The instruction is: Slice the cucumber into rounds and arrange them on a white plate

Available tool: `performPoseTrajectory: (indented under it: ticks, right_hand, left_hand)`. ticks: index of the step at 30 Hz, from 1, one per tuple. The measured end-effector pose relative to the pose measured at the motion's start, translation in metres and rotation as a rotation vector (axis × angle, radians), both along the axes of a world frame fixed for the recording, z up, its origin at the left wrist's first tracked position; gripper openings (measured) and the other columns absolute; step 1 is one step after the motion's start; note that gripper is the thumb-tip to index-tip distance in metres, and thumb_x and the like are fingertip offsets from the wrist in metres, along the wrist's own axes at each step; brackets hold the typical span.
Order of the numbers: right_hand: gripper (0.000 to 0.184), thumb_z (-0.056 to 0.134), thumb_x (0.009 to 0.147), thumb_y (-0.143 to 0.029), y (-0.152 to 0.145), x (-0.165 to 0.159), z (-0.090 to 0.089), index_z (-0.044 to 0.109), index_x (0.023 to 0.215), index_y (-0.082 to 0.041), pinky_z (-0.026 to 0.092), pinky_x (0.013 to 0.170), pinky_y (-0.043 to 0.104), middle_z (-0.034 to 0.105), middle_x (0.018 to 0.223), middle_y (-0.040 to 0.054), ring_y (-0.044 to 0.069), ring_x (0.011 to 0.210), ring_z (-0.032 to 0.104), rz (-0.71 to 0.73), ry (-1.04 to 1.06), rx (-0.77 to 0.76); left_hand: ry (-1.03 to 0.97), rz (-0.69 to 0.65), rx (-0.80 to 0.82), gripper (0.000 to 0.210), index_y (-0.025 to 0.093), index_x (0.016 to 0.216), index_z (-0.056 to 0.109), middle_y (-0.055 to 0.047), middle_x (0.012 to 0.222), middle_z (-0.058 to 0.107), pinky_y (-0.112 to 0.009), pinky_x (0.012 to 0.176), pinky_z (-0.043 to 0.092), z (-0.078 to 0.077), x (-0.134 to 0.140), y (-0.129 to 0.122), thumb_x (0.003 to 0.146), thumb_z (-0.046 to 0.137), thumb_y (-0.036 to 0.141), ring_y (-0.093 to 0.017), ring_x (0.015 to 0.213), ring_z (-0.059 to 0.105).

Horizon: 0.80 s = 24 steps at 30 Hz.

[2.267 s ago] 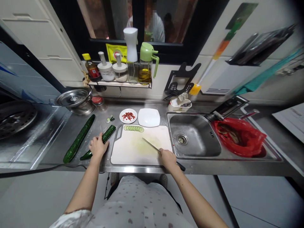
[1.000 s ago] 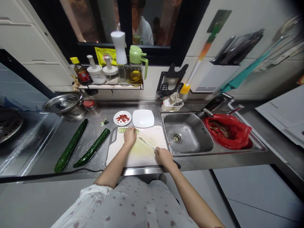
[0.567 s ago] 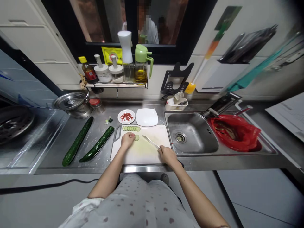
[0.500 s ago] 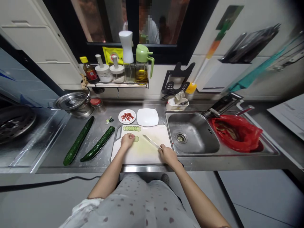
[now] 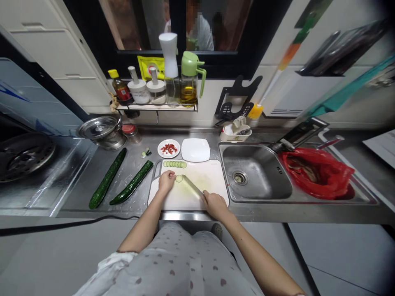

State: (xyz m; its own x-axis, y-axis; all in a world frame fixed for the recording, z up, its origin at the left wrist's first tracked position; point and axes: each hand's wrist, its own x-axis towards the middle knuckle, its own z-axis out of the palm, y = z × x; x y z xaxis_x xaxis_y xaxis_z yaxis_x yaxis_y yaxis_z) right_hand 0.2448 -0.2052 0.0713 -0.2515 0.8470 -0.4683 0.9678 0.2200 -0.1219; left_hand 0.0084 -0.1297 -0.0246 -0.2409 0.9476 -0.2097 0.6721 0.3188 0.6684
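My left hand (image 5: 167, 181) is over the left part of a white cutting board (image 5: 212, 174), fingers pinched together at the edge of a round cucumber slice (image 5: 179, 178). In my right hand (image 5: 215, 204) is a knife (image 5: 193, 186), gripped by its handle, with the blade slanting up and left over the board. The knife's tip is close to the slice's right side. Along the board's top edge lies an overlapping row of cucumber slices (image 5: 175, 164). Two cucumbers, a longer one (image 5: 108, 179) and a cut one (image 5: 132, 183), lie left of the board.
Behind the board stand a plate of chopped red pieces (image 5: 161, 153) and a white dish (image 5: 195, 150). Cucumber ends (image 5: 145, 153) lie nearby. At right are a sink (image 5: 256, 187) and a red bag (image 5: 327, 176). A seasoning shelf (image 5: 154, 107) hangs above; a pot (image 5: 109, 139) stands back left.
The knife and my right hand have moved left, bringing the tip nearer the slice. My left hand stays at the slice. The whole view has shifted slightly.
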Motion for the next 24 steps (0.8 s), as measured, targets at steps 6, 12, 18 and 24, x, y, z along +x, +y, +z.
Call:
performPoseTrajectory:
  ticks: [6,12,18,24]
  right_hand:
    - [0.029,0.03,0.097,-0.027,-0.001,-0.009,-0.004,0.054,0.107,-0.017,0.041,0.075,0.031,0.068,0.095,0.014,0.024,0.092,0.065,0.025,-0.002,-0.013]
    - [0.031,0.029,0.096,-0.025,0.0,-0.014,-0.001,0.055,0.109,-0.014,0.041,0.075,0.031,0.068,0.095,0.0153,0.024,0.093,0.064,0.02,-0.001,-0.031]
    - [0.029,0.03,0.096,-0.024,0.001,-0.016,0.0,0.055,0.109,-0.014,0.041,0.076,0.03,0.068,0.096,0.0149,0.023,0.094,0.064,0.025,-0.004,-0.032]
    - [0.029,0.031,0.096,-0.025,0.003,-0.015,-0.003,0.055,0.109,-0.015,0.042,0.075,0.031,0.068,0.096,0.0149,0.023,0.094,0.064,0.037,0.004,-0.03]
  left_hand:
    - [0.043,0.038,-0.037,0.015,0.021,0.088,0.066,0.0,0.079,0.068,-0.023,0.068,0.041,0.005,0.002,0.004,0.073,0.065,0.022,-0.015,0.077,0.061]
    - [0.055,0.024,-0.018,0.014,0.021,0.087,0.066,0.001,0.076,0.067,-0.023,0.067,0.04,0.004,0.001,0.004,0.073,0.065,0.022,-0.014,0.075,0.06]
    - [0.051,0.026,-0.024,0.013,0.021,0.085,0.066,0.002,0.073,0.066,-0.022,0.067,0.04,0.004,0.001,0.005,0.072,0.065,0.021,-0.014,0.073,0.06]
    - [0.054,0.025,-0.031,0.014,0.021,0.085,0.066,0.001,0.075,0.066,-0.023,0.069,0.04,0.006,0.001,0.005,0.072,0.066,0.021,-0.015,0.076,0.06]
